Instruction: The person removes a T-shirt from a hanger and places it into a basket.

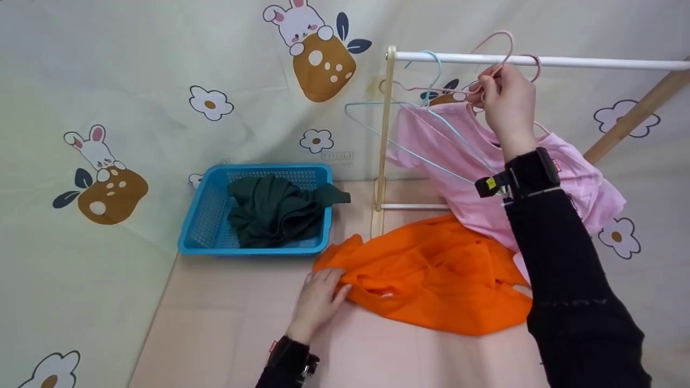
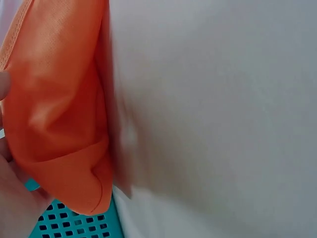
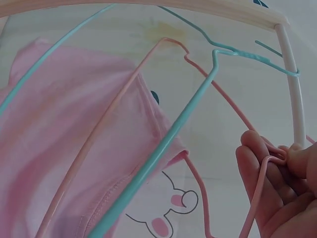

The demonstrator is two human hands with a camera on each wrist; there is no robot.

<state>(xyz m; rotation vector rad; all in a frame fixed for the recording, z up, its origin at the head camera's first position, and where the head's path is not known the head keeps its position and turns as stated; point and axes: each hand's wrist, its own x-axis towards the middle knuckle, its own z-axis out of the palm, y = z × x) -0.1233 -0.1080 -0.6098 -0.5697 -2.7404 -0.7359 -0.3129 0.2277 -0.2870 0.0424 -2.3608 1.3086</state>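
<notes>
Evidently the key relation, as I judged it from my remote station, was between the pink wire hanger (image 3: 259,188) and the white rail (image 1: 604,62). I had the right hand (image 1: 509,99) pinching that hanger by its neck, right up at the rail. A pink shirt (image 1: 469,161) hung just below this hand, but with pink wires crossing there I could not tell whether it hung from the gripped hanger or another. A teal hanger (image 3: 173,131) was hooked over the rail nearer its left end.

Down on the tabletop, the left hand (image 1: 318,302) was grasping the near left edge of the orange garment (image 1: 431,269), thumb and fingers about the cloth. The garment's long axis ran roughly left to right, so most of it lay to that hand's right. The left hand was touching it; the right was well above, over the garment's far side, behind which the pink shirt hung. Just beyond the orange cloth's left end sat the blue basket (image 1: 253,251), with a dark green garment (image 1: 275,213) bunched inside and partly over its rim.
</notes>
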